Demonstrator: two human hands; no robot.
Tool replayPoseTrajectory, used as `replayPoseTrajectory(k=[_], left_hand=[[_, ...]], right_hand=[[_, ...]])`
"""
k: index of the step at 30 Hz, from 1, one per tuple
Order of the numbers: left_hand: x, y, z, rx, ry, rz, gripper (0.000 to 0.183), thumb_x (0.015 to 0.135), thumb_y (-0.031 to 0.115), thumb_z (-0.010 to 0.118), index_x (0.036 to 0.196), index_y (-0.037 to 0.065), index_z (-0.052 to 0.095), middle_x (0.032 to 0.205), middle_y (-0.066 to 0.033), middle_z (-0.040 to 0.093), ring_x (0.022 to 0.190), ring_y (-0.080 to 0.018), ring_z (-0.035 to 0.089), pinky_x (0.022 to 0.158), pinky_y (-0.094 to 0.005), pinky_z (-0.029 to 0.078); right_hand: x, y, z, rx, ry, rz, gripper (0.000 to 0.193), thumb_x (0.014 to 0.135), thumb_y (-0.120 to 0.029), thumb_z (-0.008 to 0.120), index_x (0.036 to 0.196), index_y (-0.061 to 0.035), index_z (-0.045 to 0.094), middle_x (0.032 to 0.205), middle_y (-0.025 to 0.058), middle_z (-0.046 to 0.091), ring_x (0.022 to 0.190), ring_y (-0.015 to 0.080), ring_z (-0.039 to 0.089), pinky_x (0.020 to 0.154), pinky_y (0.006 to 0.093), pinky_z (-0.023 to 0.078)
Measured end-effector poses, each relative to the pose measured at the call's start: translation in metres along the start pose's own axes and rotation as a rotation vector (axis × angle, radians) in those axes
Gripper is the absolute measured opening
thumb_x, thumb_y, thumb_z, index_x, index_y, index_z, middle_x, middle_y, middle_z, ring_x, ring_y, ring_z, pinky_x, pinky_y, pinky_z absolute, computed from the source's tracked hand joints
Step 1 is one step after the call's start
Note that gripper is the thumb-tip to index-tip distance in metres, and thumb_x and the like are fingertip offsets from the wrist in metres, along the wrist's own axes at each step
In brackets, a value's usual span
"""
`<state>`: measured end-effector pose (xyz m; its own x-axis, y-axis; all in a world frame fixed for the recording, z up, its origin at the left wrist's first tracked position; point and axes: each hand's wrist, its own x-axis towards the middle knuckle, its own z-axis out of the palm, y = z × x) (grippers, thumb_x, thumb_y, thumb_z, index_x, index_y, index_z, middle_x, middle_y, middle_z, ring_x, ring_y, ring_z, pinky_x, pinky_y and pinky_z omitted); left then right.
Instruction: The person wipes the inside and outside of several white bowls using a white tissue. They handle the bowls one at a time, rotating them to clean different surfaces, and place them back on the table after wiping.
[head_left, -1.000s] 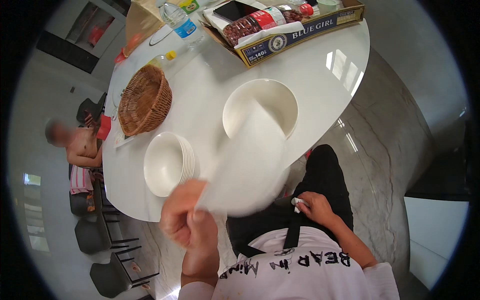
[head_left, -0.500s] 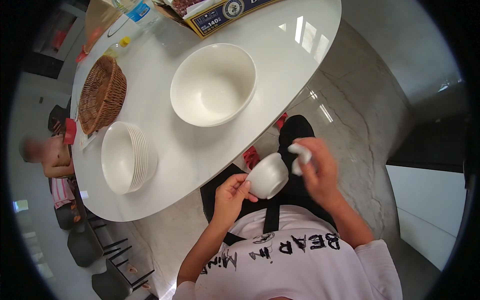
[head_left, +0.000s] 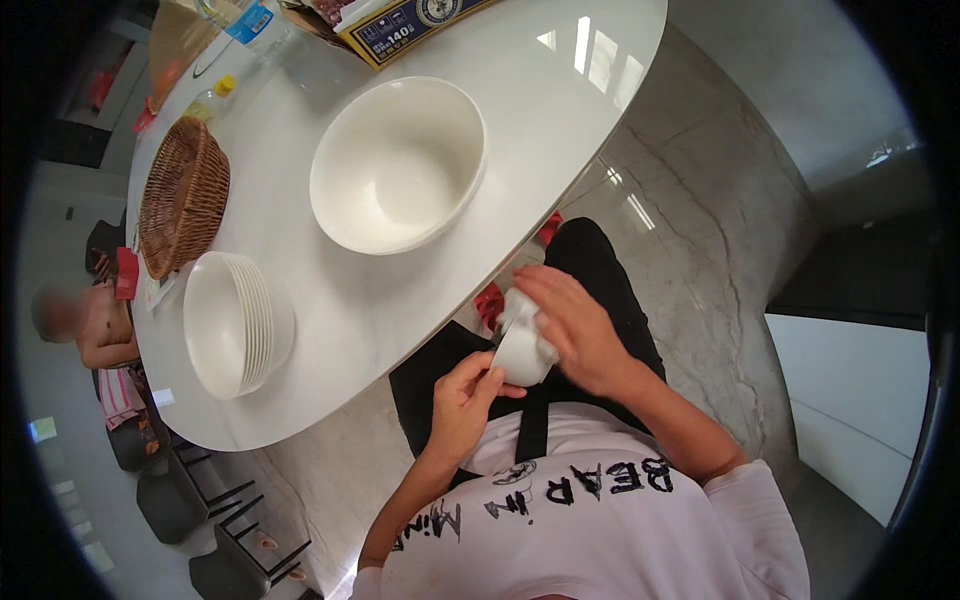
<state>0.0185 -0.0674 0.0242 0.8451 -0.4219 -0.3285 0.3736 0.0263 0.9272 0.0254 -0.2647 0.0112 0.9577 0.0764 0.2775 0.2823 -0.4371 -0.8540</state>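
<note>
Above my lap I hold a small white bowl [head_left: 522, 362], tilted on its side, by its rim in my left hand [head_left: 462, 402], thumb and fingers closed on it. My right hand [head_left: 580, 335] presses a crumpled white tissue or cloth [head_left: 518, 312] against the bowl's outer side, its fingers curved over it. Part of the bowl is hidden behind that hand. On the table to the left stands a stack of several white bowls [head_left: 262, 330]. A large white bowl [head_left: 395, 175] sits beyond my hands with nothing in it.
The glossy white table [head_left: 345, 330] has a curved edge just beyond my hands. A wicker basket [head_left: 187, 200], a yellow-capped bottle [head_left: 210, 100], a clear bottle [head_left: 240, 20] and a cardboard box [head_left: 400, 30] stand on it. A person [head_left: 105, 320] and dark chairs [head_left: 180, 505] are at the left.
My right hand has moved left with the white tissue or cloth, from beside the bowl onto its outer side. The whole view has shifted slightly.
</note>
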Motion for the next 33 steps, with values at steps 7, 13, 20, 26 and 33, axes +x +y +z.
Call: replayPoseTrajectory(k=[7, 13, 20, 26, 33], left_hand=[[-0.002, -0.002, -0.002, 0.064, 0.035, 0.02, 0.016, 0.096, 0.003, 0.053, 0.105, -0.005, 0.062, 0.096, -0.0084, 0.064, 0.086, -0.0163, 0.064, 0.076, -0.028, 0.054], [-0.009, -0.007, -0.017, -0.181, -0.195, 0.151, 0.016, 0.096, 0.005, 0.055, 0.104, -0.006, 0.063, 0.103, -0.012, 0.063, 0.091, -0.022, 0.065, 0.082, -0.0323, 0.053], [0.002, 0.026, -0.022, 0.3, -0.3, 0.072, 0.025, 0.097, 0.019, 0.056, 0.108, -0.003, 0.062, 0.1, -0.0046, 0.066, 0.092, -0.0099, 0.059, 0.084, -0.0244, 0.046], [0.005, 0.014, -0.018, 0.055, -0.166, -0.087, 0.03, 0.098, 0.027, 0.054, 0.108, 0.0, 0.063, 0.097, -0.0032, 0.065, 0.09, -0.0095, 0.057, 0.085, -0.0251, 0.045], [-0.005, -0.006, -0.025, -0.429, -0.055, -0.088, 0.033, 0.096, 0.033, 0.057, 0.109, 0.003, 0.062, 0.101, -0.0036, 0.066, 0.091, -0.013, 0.059, 0.085, -0.0299, 0.047]], right_hand=[[0.005, -0.007, 0.007, -0.125, -0.056, -0.223, 0.038, 0.083, -0.015, 0.057, 0.118, -0.0005, 0.057, 0.125, 0.0166, 0.055, 0.118, 0.0352, 0.051, 0.101, 0.042, 0.041], [-0.01, 0.023, 0.001, 1.176, 0.002, 0.775, 0.031, 0.098, -0.036, 0.049, 0.1, -0.0066, 0.06, 0.092, 0.0029, 0.062, 0.083, 0.0124, 0.059, 0.074, 0.0276, 0.047], [-0.011, 0.014, -0.016, 0.628, -0.182, 0.446, 0.033, 0.089, -0.03, 0.064, 0.072, -0.0041, 0.055, 0.068, 0.0035, 0.056, 0.061, 0.0127, 0.052, 0.057, 0.0295, 0.042], [0.002, 0.002, -0.015, 0.347, -0.273, 0.183, 0.031, 0.083, -0.027, 0.071, 0.071, -0.0011, 0.057, 0.066, 0.0066, 0.056, 0.058, 0.015, 0.052, 0.055, 0.0292, 0.041], [-0.023, 0.025, 0.002, 1.246, -0.06, 0.724, 0.025, 0.089, -0.028, 0.066, 0.076, -0.0065, 0.067, 0.067, -0.0045, 0.058, 0.063, 0.0036, 0.052, 0.056, 0.0204, 0.04]])
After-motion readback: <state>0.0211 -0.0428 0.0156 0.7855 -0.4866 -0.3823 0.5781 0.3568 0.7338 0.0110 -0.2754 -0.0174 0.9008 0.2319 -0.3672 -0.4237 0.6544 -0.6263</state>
